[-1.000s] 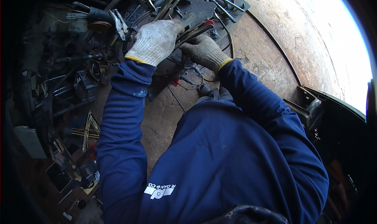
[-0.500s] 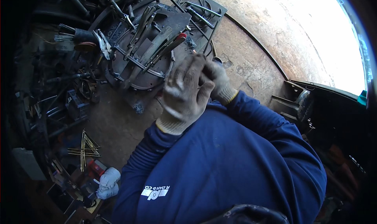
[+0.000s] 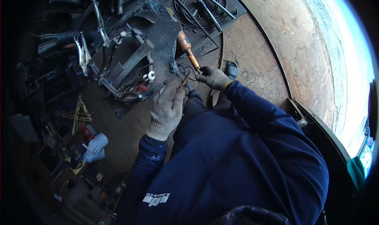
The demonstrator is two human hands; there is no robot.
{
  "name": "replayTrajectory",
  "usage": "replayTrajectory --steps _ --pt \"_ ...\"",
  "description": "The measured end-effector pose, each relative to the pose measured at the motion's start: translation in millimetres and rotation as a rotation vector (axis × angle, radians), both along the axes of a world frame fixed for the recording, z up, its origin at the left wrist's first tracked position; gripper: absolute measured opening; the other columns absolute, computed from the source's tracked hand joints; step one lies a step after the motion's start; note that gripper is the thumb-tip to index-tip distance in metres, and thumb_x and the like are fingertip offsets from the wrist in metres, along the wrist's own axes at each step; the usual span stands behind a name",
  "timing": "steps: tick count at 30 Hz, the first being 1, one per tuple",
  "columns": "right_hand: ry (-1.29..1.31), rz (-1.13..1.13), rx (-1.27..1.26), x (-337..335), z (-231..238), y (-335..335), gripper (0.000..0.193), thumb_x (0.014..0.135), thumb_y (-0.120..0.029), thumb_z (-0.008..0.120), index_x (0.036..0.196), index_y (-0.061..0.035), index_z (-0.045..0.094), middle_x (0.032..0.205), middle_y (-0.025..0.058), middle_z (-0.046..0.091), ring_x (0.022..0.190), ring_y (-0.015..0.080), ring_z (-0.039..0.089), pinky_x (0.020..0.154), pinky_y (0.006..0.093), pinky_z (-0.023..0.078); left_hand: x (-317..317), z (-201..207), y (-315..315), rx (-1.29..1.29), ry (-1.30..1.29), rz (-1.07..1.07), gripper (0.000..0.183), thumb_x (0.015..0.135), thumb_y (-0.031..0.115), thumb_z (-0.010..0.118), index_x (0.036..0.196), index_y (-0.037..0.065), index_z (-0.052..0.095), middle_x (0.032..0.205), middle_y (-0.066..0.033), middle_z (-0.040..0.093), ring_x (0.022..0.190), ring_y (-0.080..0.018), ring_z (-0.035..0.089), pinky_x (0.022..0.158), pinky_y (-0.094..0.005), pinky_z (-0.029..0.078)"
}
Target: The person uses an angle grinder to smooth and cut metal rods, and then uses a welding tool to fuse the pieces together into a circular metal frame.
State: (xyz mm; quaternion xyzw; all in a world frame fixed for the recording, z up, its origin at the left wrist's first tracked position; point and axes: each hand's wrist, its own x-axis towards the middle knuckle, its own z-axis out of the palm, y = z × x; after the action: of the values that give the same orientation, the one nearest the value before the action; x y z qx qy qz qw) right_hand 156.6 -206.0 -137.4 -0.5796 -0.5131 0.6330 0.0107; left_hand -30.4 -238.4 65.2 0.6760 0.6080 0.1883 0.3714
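Pinched in the right hand [image 3: 215, 78], the orange tool [image 3: 191, 57] slants away leftward, while the left hand [image 3: 167, 105] curls around a thin rod [image 3: 185, 78].

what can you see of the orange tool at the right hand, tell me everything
The orange tool is long and roughly cylindrical: a wider, duller orange-brown upper end, a dark band around its middle, and a slimmer, brighter orange lower part. It looks like plastic or coated metal. It slants from upper left to lower right, its lower end at the fingertips of the gloved right hand; how firmly it is gripped is unclear.
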Motion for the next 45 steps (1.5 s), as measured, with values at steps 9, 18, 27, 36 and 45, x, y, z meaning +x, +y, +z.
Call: replayTrajectory --steps 9,18,27,36,45 --pt "0.165 -0.164 -0.092 -54 -150 72 0.090 0.074 -0.061 0.080 0.135 -0.0025 0.051 0.108 0.0168 0.071 0.100 0.0344 0.068 0.086 0.0398 0.053 14 -33 -40 -0.221 0.189 -0.046 0.027 0.096 0.014 0.054 0.115 -0.003 0.063 0.088 -0.0143 0.070 0.073 -0.0241 0.069 0.073 -0.0381 0.055" --pt "-0.201 0.004 0.082 2 -106 74 0.044 0.079 -0.024 0.067 0.114 0.0030 0.064 0.110 0.0288 0.069 0.110 0.0408 0.065 0.094 0.0460 0.052 18 -62 -13 -0.263 0.025 0.195 0.029 0.096 0.013 0.054 0.120 -0.001 0.063 0.099 -0.0176 0.070 0.087 -0.0291 0.070 0.084 -0.0399 0.054" --pt "-0.249 -0.059 -0.034 146 38 -30 0.043 0.082 -0.032 0.071 0.114 -0.0034 0.064 0.107 0.0249 0.070 0.107 0.0415 0.065 0.089 0.0481 0.052 66 -88 22 -0.488 0.224 -0.107 0.044 0.096 0.040 0.057 0.127 0.009 0.060 0.111 -0.0233 0.066 0.110 -0.0393 0.062 0.095 -0.0513 0.050" --pt "-0.232 -0.452 0.454 152 113 -37 0.049 0.081 -0.026 0.076 0.123 -0.0064 0.059 0.106 0.0210 0.070 0.101 0.0390 0.068 0.083 0.0463 0.054 192 -95 76 -0.213 -0.788 0.279 0.091 0.071 0.057 0.087 0.131 0.000 0.051 0.125 -0.0150 0.061 0.113 -0.0256 0.062 0.097 -0.0381 0.052" --pt "0.983 -0.354 -0.192 179 167 15 0.066 0.082 -0.024 0.082 0.135 -0.0017 0.048 0.113 0.0093 0.066 0.093 0.0167 0.067 0.083 0.0334 0.058 169 -26 105 -0.283 -1.026 0.088 0.058 0.083 0.037 0.080 0.120 -0.001 0.056 0.106 -0.0108 0.066 0.093 -0.0209 0.067 0.080 -0.0355 0.058"
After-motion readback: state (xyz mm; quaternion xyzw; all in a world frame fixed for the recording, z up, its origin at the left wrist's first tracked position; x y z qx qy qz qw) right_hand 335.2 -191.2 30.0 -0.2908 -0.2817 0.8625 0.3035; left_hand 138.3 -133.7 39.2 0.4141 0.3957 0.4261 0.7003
